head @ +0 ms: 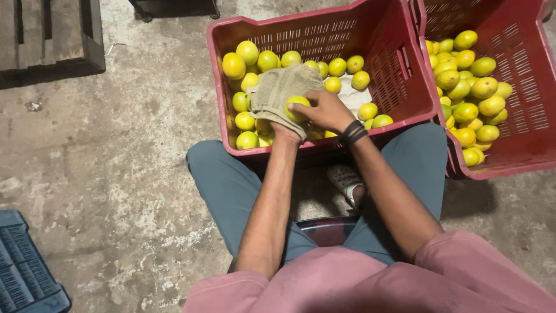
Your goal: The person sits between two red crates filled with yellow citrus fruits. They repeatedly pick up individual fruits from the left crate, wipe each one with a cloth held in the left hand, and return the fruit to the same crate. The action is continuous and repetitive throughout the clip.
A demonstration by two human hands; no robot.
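two hands meet over the near crate (399, 87), a red slatted bin set between the person's knees. left hand (278, 101) is wrapped in a beige cloth (284, 87) and cups a yellow-green fruit (296, 108) from the left and below; the cloth hides the fingers, so their closure cannot be confirmed beyond the cupping shape. right hand (327, 110) presses on the same fruit from the right, fingers curled against its side, a dark band at the wrist. fruit sits directly between both palms, just above the loose fruit at the crate's near wall; it is roughly round, with no clear long axis. neither hand is nearer: both are in contact. a second red crate (521, 116) stands touching on the person's right, also holding yellow fruit. floor is bare concrete (116, 174); a blue crate (23, 272) lies at the lower left.
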